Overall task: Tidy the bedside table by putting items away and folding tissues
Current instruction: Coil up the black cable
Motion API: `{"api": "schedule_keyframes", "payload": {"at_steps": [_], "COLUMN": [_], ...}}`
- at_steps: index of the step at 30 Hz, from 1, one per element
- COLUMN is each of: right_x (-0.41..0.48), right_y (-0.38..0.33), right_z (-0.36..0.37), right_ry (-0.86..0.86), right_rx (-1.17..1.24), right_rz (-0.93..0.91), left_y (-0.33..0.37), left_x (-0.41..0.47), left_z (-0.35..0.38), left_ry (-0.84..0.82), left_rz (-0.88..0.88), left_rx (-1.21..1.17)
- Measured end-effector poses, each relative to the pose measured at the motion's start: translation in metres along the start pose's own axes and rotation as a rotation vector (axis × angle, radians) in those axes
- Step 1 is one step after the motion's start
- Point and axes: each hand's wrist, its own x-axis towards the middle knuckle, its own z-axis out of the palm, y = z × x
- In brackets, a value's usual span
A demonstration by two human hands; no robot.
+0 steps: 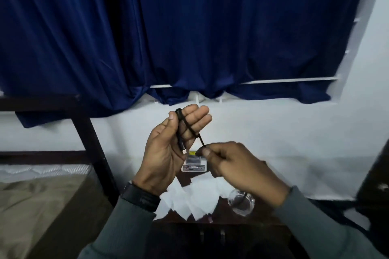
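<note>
The left hand (166, 147) is held up with its palm facing the person. A thin black charging cord (181, 130) loops over its fingers, and the thumb presses the cord against the first finger. The cord's small plug end with a silver tip (183, 149) hangs down across the palm. The other fingers are spread and loose.

The right hand (235, 166) pinches the same cord lower down, between the thumb and first finger. The cord runs tight between the two hands. I think the person is winding it up into a small bundle.

The cord looks light and bendy. It will flop and spring open if it is let go, so it is best to hold the loops in the middle and keep a thumb on them. The plug end is hard and small, so it is a good spot to pinch.

Below the hands is the dark wooden counter (223, 214). On it lie flat white tissues (189, 202), which are soft and tear easily. Take them by a corner. A small white box with a dark label (193, 164) sits near the wall. A clear round glass (242, 204) stands beside the tissues. It could break and may be slippery, so hold it around its side.
</note>
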Motion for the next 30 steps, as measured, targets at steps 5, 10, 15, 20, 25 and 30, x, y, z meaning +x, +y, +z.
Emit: {"api": "schedule_keyframes", "payload": {"at_steps": [5, 10, 15, 20, 25, 30], "right_x": [-0.016, -0.027, -0.025, -0.014, -0.007, -0.009], "right_y": [-0.022, -0.040, -0.049, -0.030, -0.008, -0.004], "right_z": [-0.009, -0.040, -0.064, -0.077, -0.055, -0.027], "right_ry": [0.072, 0.198, 0.307, 0.279, 0.128, -0.054], "right_rx": [-0.147, -0.224, -0.260, -0.072, 0.180, 0.672], "right_rz": [-0.111, -0.113, -0.175, -0.254, -0.205, -0.064], "left_y": [0.008, 0.014, 0.010, 0.009, 0.014, 0.018], "left_x": [0.004, -0.006, -0.012, -0.012, -0.016, -0.015], "left_z": [-0.004, -0.003, 0.009, 0.012, 0.014, 0.017], "left_ry": [-0.018, -0.096, -0.251, -0.244, -0.200, -0.054], "left_rz": [0.057, -0.012, 0.010, -0.121, -0.145, -0.174], "left_rx": [0.280, 0.704, 0.879, 0.543, 0.156, -0.137]}}
